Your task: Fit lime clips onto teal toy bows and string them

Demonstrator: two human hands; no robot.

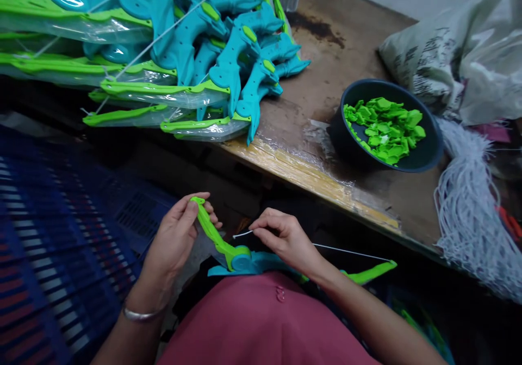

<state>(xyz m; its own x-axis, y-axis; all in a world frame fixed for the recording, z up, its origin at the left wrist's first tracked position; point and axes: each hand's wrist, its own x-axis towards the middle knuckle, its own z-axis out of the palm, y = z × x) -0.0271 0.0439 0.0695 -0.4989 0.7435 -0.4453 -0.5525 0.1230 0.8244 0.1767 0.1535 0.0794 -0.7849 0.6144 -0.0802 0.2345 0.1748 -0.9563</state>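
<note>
A toy bow [240, 260] with a teal grip and green limbs lies across my lap. My left hand [179, 234] is closed around the tip of its left green limb [207, 224]. My right hand [285, 240] pinches the white string [243, 234] near its loose end, just right of that limb. The rest of the string runs taut to the right limb's tip [373, 271].
A pile of finished teal and green bows [183, 55] fills the table's [326, 38] left side. A dark bowl [420, 158] with small green pieces [385, 128] sits at the right, beside a bundle of white strings [468, 212] and a sack [460, 55]. A blue crate [61, 245] stands at my left.
</note>
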